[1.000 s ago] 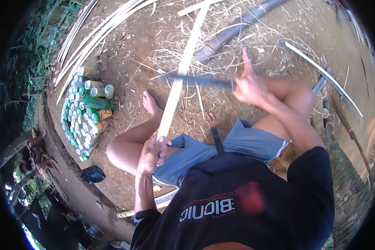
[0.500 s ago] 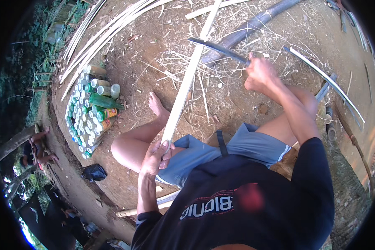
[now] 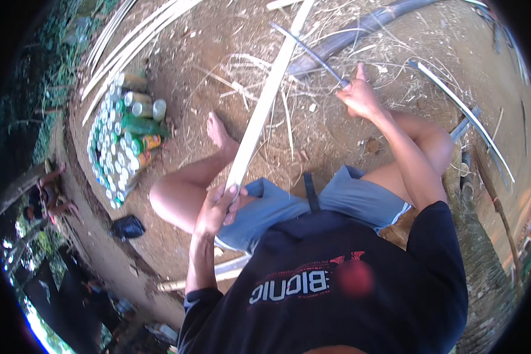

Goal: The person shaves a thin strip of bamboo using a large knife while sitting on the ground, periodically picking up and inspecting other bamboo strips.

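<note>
My left hand (image 3: 220, 206) grips the near end of a long pale bamboo strip (image 3: 262, 109) beside my left thigh. The strip slants up and away toward the far edge of the view. My right hand (image 3: 359, 97) is closed round the handle of a long dark-bladed knife (image 3: 314, 54), in front of my right knee. The blade reaches left to the far part of the strip and looks thin, nearly edge-on. I cannot tell whether blade and strip touch. Curled shavings (image 3: 242, 88) lie on the ground around them.
A dark bamboo pole (image 3: 360, 36) lies beyond the knife. Several long strips (image 3: 141, 44) are at the far left, above a pile of jars and bottles (image 3: 121, 141). A black plastic bag (image 3: 127, 227) sits nearer. Another split strip (image 3: 463, 107) lies at right, by a log (image 3: 484, 259).
The knife has swung so its tip points farther away along the strip, and its blade looks thinner. My left hand keeps its hold on the strip. The whole view has shifted slightly.
</note>
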A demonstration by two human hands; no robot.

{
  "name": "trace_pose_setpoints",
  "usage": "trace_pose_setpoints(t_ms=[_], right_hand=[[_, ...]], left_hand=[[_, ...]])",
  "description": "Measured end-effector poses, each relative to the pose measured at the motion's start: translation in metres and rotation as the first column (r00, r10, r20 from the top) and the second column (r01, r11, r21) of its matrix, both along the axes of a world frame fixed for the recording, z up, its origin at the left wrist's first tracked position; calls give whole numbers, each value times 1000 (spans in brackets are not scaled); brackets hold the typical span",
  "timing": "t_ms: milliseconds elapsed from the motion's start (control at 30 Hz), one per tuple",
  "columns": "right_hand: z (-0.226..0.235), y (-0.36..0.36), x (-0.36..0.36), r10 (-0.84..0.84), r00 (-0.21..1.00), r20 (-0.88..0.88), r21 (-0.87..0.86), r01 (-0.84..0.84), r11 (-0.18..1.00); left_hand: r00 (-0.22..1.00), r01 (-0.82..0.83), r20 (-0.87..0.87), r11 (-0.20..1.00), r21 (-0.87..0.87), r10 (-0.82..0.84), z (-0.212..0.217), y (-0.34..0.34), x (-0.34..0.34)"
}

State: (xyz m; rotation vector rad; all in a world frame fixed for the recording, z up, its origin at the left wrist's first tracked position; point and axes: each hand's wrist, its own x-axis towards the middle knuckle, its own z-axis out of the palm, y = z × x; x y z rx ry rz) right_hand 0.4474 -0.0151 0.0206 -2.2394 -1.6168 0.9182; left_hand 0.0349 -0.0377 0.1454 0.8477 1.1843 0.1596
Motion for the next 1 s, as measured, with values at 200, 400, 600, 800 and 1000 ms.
trace_pose_setpoints(t_ms=[200, 400, 600, 800, 1000], right_hand=[[18, -50, -46, 381, 919, 98, 115, -391, 913], [10, -43, -9, 167, 975, 145, 164, -190, 968], [27, -73, -39, 234, 966, 107, 15, -237, 971], [39, -88, -44, 184, 981, 61, 69, -188, 980], [57, -94, -58, 290, 944, 160, 39, -299, 953]], left_hand=[[1000, -2, 19, 1000, -9, 2, -1, -6, -1], [999, -12, 38, 999, -49, 14, 0, -8, -1], [992, -47, 112, 995, -85, 57, -6, 2, 2], [979, -64, 177, 973, -222, 105, 0, 4, -4], [981, -78, 166, 988, -130, 99, -1, 11, 4]])
